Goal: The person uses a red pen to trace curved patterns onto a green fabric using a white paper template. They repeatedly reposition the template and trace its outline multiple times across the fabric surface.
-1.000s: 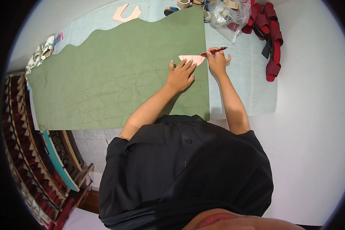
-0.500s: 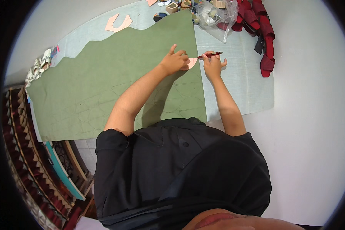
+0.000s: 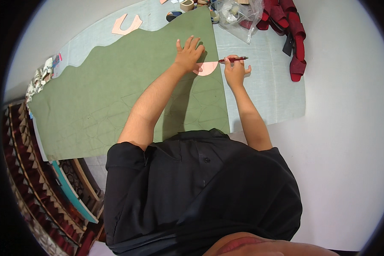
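Note:
A large green sheet (image 3: 115,89) with faint traced outlines lies across a pale cutting mat (image 3: 264,94). My left hand (image 3: 188,54) presses flat, fingers spread, on a pink paper template (image 3: 207,68) near the sheet's right edge. My right hand (image 3: 235,70) grips a red pen (image 3: 234,59) whose tip touches the template's upper right edge.
Another pink cut-out (image 3: 126,24) lies at the mat's far left. A clear plastic bag (image 3: 239,15), small round objects (image 3: 186,5) and dark red straps (image 3: 292,34) sit at the back right. Stacked patterned pieces (image 3: 30,179) fill the left side. The table is white (image 3: 341,149).
Both hands and the template have moved farther up the green sheet along its right edge. The pen stays in my right hand at the template's edge.

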`<state>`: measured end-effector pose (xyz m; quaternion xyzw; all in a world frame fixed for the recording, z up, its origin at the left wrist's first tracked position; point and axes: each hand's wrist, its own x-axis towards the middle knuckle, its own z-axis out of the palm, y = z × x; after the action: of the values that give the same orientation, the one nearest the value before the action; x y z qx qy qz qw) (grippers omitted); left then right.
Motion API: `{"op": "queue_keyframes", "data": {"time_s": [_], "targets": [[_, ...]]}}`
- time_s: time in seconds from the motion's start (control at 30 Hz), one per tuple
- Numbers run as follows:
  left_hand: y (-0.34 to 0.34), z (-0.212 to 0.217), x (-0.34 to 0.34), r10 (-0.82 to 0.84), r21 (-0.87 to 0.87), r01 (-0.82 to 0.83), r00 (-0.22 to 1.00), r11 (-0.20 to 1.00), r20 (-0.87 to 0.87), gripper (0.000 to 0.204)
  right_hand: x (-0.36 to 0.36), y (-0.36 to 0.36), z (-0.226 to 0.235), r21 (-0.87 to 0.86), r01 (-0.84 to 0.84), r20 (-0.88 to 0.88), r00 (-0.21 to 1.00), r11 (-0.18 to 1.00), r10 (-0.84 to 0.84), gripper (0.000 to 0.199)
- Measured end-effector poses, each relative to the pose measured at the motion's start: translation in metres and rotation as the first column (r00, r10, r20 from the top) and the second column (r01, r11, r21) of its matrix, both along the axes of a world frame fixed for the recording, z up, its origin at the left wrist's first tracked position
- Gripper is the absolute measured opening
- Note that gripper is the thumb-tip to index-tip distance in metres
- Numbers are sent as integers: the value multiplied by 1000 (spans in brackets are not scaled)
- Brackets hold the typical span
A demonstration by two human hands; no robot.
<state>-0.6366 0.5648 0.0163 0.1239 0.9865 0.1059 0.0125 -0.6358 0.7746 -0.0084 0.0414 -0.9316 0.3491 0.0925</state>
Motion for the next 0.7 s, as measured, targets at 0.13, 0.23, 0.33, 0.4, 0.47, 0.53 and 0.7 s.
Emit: {"op": "queue_keyframes", "data": {"time_s": [0.13, 0.23, 0.33, 0.4, 0.47, 0.53, 0.7], "targets": [[2, 2, 2, 53, -1, -53, 998, 999, 29, 75, 3, -3, 0, -16, 30, -9, 999, 999, -30, 16], [1, -1, 3, 82, 27, -83, 995, 996, 48, 75, 6, -5, -4, -38, 71, 8, 997, 997, -71, 17], [2, 2, 2, 82, 10, -82, 995, 997, 62, 74, 8, -5, -10, -33, 118, 0, 993, 993, -118, 17], [1, 0, 1, 91, 9, -92, 994, 996, 66, 73, 8, -4, -12, -38, 141, 27, 990, 989, -140, 19], [1, 0, 1, 96, 6, -97, 993, 995, 72, 73, 11, -4, -14, -103, 171, 22, 985, 980, -169, 21], [1, 1, 2, 98, 2, -98, 992, 995, 78, 73, 18, -4, -19, -229, 200, -12, 978, 953, -208, 23], [2, 2, 0, 100, -5, -100, 992, 995, 78, 73, 33, -9, -28, -263, 145, -70, 983, 954, -169, 25]]}}
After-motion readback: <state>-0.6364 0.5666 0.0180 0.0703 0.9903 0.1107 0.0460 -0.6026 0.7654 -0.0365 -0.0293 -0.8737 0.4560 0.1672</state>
